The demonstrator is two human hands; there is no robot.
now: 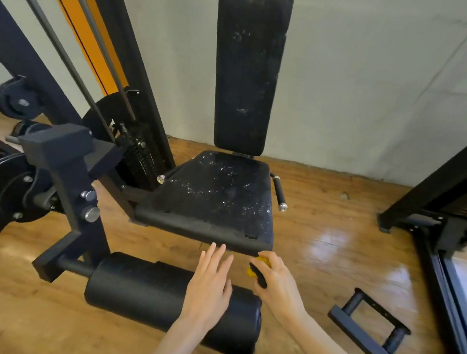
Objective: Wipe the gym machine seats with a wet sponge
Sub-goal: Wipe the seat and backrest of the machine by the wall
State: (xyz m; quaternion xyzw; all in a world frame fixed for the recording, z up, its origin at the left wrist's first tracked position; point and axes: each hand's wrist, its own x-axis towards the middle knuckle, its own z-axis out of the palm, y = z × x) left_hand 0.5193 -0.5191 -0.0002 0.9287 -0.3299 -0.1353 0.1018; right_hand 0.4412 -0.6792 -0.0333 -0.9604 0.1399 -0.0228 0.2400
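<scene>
Two hands low in my view, both just short of the seat's front lip. My right hand (pixel 273 276) is curled round the yellow-and-black sponge (pixel 258 269), squeezed so that only a yellow corner and a dark strip show between the fingers. My left hand (pixel 210 278) is flat, fingers straight and close together, hovering over the black leg roller pad (pixel 150 294); contact with the pad I cannot tell. Key relation: the seat pad (pixel 212 197) lies straight ahead and slightly left of the sponge, its long axis running away from me toward the backrest, front right corner nearest the sponge. Right hand is the closer one, so I judge it leads onto that corner and sweeps away and leftward. Seat surface is black, speckled with pale flecks or droplets, with small tears near the front edge. Beyond it the upright backrest (pixel 250 69) shows faint smears. Left: cables, orange upright, weight stack (pixel 141 155). Wooden floor (pixel 332 236), glossy in patches; pale wall (pixel 367 75) behind; second black frame at right.
</scene>
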